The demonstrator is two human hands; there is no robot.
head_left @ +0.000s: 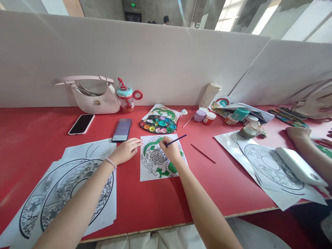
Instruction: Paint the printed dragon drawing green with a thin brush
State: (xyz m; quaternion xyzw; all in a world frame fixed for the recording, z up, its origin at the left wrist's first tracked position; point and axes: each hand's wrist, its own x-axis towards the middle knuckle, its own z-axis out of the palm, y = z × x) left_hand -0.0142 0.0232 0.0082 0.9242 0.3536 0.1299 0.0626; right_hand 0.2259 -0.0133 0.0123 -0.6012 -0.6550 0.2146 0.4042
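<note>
My right hand (169, 148) is closed around a dark blue paintbrush (178, 139), its tip hidden behind the fingers. Under it lies a white sheet with a dragon drawing (149, 166), partly painted green. My left hand (128, 150) rests flat with fingers stretched out, fingertips at the sheet's left edge. Just beyond the sheet sits a paint palette (158, 124) with wells of many colours, partly on another painted dragon sheet (166, 112). A second thin brush (203, 154) lies on the table to the right of my right hand.
Printed line-art sheets (77, 173) lie at left, near two phones (81, 124). A white handbag (94, 98) and a cup (127, 100) stand by the partition. Paint jars (209, 118), a murky water cup (250, 131) and a white case (301, 166) are rightward, beside another person's arm (308, 148).
</note>
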